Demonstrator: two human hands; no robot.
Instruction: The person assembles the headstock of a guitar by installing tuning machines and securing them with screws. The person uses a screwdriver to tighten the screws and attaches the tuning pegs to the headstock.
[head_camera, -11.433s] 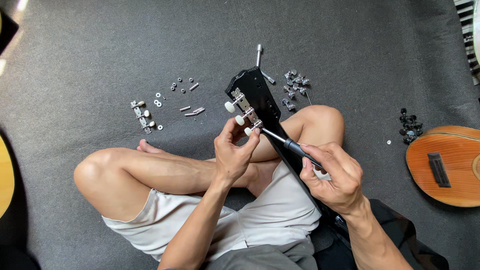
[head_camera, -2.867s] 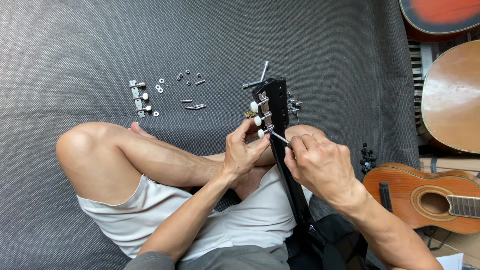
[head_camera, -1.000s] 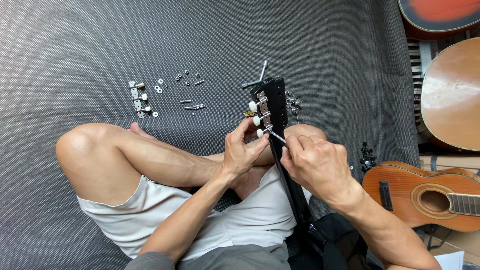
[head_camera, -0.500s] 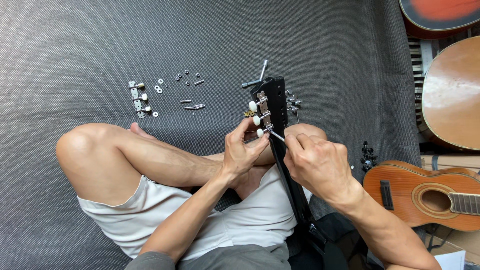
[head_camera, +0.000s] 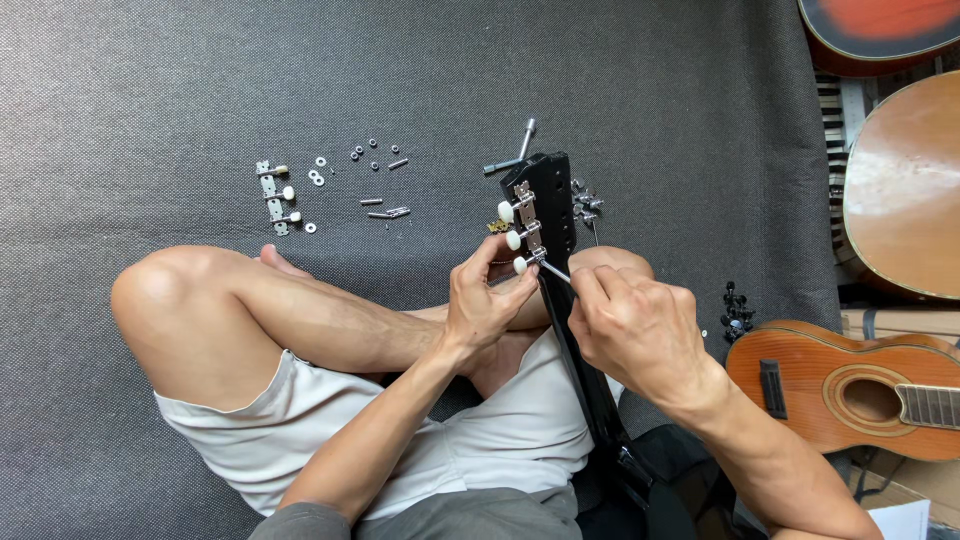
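Posture: person seated cross-legged on a dark grey carpet (head_camera: 150, 90), instrument neck (head_camera: 585, 370) running up across the lap so the headstock sits at working height between both hands.
Right hand (head_camera: 640, 335): grip closed round a thin screwdriver (head_camera: 556, 272); only the metal shaft shows past the fingers, tip meeting the lowest tuning peg on the headstock's left edge. Held short, probably for control of a small screw.
Left hand (head_camera: 485, 305): fingers curled and pinched at the lowest white-knobbed peg (head_camera: 521, 265), thumb beneath. Judged to steady the peg plate against the push of the tool.
Headstock (head_camera: 548, 200): black, pointing away from the body, resting over the right knee; three white-knobbed pegs stand along its left edge.
Right of knee: small cluster of black pegs (head_camera: 738, 310) on the carpet, just beside a small orange-brown guitar (head_camera: 850, 385) lying flat.
Beyond headstock: metal wrench (head_camera: 512, 160) touching or just behind its top; small metal parts (head_camera: 585, 200) just right of it.
Loose hardware: screws and washers (head_camera: 375, 180) spread out on the carpet, well apart from the knee; spare peg strip (head_camera: 275, 195) left of them. Laid out singly, likely so none is lost.
Far right: two larger guitar bodies (head_camera: 900, 190) at the carpet's edge.
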